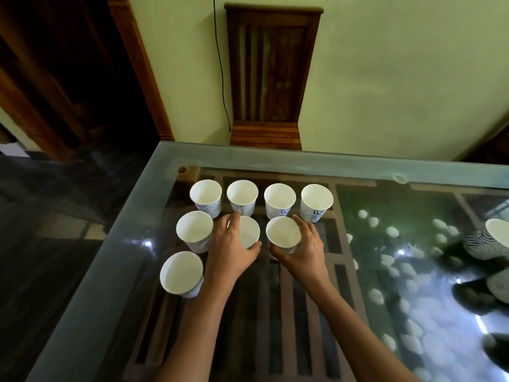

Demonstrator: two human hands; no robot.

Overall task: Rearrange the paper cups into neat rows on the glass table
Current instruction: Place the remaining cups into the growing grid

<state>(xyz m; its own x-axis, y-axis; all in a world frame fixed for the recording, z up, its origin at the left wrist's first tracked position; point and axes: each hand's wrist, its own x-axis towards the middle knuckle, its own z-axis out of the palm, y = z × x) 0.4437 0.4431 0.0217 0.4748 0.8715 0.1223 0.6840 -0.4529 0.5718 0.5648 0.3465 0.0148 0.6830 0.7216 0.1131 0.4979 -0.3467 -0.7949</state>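
From here the glass bench shows two edges: the far edge runs just under the wall, and the left edge slants down toward me beside a dark floor. The cups sit near that far left corner. The back row of four cups stands upright and parallel to the far edge, a strip of glass behind it. The leftmost of the four is the one nearest the left edge. In the second row, the left cup stands just beside the middle cup and the right cup. The front-left cup stands alone, nearer me and close to the left edge. A lone cup sits well apart at the right border of the view, and a broad stretch of glass lies between it and the group. More bare glass runs toward me on both sides of my forearms. My left hand has its grip wrapped round the middle cup, fingers at the far side, thumb on the near side. My right hand grips the right cup the same way, fingers curled along its right wall and thumb under the near rim. Both held cups are upright; I cannot tell whether they touch the glass. A wooden chair stands against the wall just past the far edge, with a black cable hanging beside it.
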